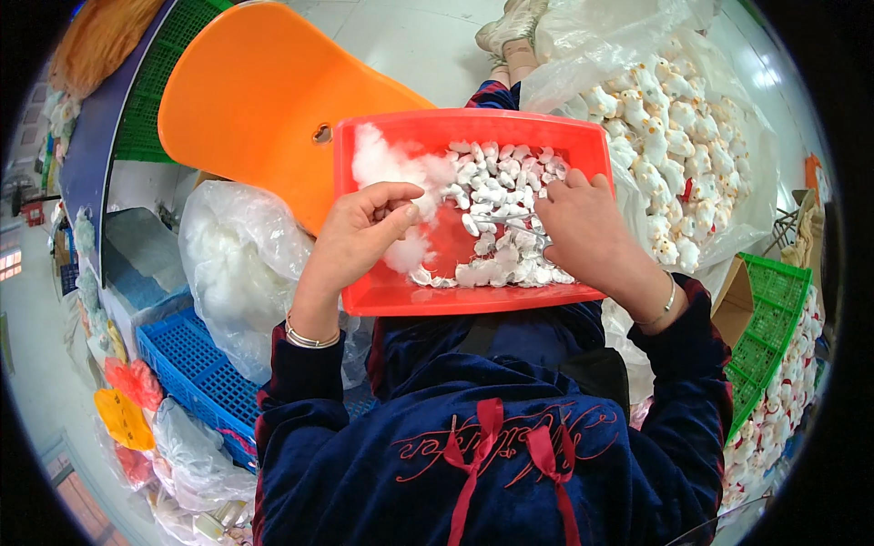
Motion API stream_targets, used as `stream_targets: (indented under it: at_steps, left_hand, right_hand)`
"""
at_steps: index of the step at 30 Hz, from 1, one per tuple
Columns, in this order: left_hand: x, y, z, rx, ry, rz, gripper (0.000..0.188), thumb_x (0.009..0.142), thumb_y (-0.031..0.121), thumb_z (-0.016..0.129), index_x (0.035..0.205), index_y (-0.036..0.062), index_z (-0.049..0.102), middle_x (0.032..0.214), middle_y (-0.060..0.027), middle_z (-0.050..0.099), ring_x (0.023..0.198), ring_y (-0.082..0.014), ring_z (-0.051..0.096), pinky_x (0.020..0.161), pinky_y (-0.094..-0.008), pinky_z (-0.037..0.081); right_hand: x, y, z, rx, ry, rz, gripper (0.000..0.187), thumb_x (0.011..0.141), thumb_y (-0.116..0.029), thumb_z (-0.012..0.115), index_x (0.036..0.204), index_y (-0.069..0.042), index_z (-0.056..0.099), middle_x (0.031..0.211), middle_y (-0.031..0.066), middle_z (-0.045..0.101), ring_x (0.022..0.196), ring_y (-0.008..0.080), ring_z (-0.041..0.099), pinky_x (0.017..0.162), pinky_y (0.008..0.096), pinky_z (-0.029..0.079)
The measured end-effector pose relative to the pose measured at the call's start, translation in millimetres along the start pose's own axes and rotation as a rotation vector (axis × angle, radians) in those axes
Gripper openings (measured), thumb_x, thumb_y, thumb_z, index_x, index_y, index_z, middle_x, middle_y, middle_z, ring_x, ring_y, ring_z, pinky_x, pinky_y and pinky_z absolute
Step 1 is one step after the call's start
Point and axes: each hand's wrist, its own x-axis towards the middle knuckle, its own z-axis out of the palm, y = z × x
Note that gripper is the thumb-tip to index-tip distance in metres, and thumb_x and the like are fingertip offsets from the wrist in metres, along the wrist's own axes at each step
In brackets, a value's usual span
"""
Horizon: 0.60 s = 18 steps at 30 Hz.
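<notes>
A tray [473, 304] lies over the person's lap, stuffing [387, 164] in its left part, small pieces [510, 187] in its middle and right; the left hand [360, 232] is over its left side, the right hand [587, 223] over its right. Beyond, to the left, is a chair [264, 100]; nearer, a bag of filling [284, 232] and a basket [208, 359]; rightward, plush toys [678, 150] fill a sack [592, 50].

At mid-frame, the right hand [592, 227] grips a metal tool [501, 218] over white pieces [505, 187] in a red tray [473, 302]; the left hand [360, 232] curls near white fluff [387, 162]. Upper left stands an orange chair [259, 96]; upper right, white toys [678, 150].
</notes>
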Motion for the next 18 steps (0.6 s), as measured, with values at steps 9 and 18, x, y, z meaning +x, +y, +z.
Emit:
stream_targets:
  at_steps: [9,18]
  left_hand:
    - [1.4,12.2,11.9,-0.010,-0.004,0.039,0.026,0.100,0.010,0.064,0.123,-0.0007,0.070,0.095,-0.0031,0.070,0.085,-0.0073,0.063,0.077,-0.0228,0.052]
    - [-3.4,2.0,15.7,0.139,-0.072,0.018,0.028,0.098,0.012,0.068,0.122,-0.0015,0.070,0.091,0.0003,0.068,0.077,-0.0049,0.060,0.070,-0.0213,0.050]
  right_hand:
    - [14.8,-43.4,16.1,0.011,-0.066,-0.214,0.033,0.073,-0.024,0.082,0.100,-0.007,0.074,0.104,0.0102,0.068,0.109,0.0285,0.060,0.092,0.0468,0.047]
    - [-11.8,12.4,-3.6,0.234,0.026,-0.118,0.027,0.074,-0.020,0.080,0.097,-0.008,0.073,0.101,0.0099,0.070,0.106,0.0306,0.062,0.088,0.0452,0.046]
